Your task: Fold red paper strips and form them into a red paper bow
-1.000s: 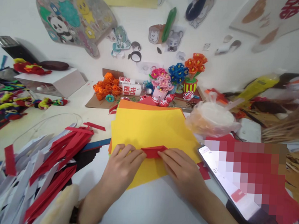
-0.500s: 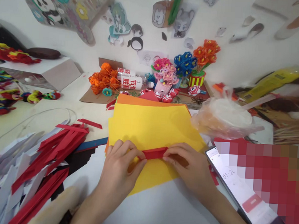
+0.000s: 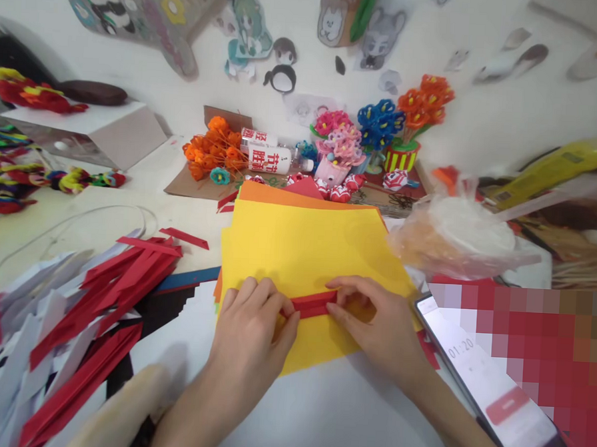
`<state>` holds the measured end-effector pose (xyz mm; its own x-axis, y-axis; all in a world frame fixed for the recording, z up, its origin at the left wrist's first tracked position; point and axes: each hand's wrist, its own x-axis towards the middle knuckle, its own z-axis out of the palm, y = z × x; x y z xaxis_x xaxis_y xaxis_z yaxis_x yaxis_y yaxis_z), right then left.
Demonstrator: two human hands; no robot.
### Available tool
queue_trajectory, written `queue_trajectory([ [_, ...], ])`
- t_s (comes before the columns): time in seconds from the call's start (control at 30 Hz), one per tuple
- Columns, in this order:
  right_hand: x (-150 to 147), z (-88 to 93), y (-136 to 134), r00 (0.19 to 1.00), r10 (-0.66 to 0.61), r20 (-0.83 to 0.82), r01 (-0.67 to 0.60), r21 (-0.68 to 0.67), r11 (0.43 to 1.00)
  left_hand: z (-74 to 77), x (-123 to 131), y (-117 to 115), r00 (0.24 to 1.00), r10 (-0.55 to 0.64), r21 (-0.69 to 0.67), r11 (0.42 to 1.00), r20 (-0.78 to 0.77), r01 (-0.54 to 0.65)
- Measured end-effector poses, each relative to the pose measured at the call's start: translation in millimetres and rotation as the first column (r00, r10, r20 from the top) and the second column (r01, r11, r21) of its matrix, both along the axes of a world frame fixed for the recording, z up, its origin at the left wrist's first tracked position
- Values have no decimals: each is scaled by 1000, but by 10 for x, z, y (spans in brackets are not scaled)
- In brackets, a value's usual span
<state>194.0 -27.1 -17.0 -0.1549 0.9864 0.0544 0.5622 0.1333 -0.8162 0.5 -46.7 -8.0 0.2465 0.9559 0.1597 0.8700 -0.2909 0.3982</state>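
both hands pinch the narrow folded red paper strip [image 3: 315, 304], its long axis running nine to three: left hand [image 3: 253, 328] at nine, right hand [image 3: 378, 324] at three.

**Strip ends out of sight**

Both ends of the red paper strip [image 3: 314, 304] vanish under the fingers of the left hand [image 3: 255, 328] and the right hand [image 3: 378, 324]. A pixelated block [image 3: 522, 342] covers much of the phone [image 3: 475, 383]. The picture's left edge crops the pile of paper strips [image 3: 72, 332].

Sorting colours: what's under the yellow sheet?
An orange sheet peeks past its far edge; the rest is covered. The left hand and right hand pinch a red strip on top.
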Motion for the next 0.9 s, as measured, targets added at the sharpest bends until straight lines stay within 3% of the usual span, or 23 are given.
queue_trajectory([
  [0.3, -25, -6, 1, 1000, -31, -3, 31, -5, 999, -23, 67, -17, 994, 106, -3, 994, -6, -106],
  [0.9, -57, -17, -9, 997, -73, -19, 73, 13, 997, -28, 115, -16, 988, 152, -31, 988, -4, -152],
])
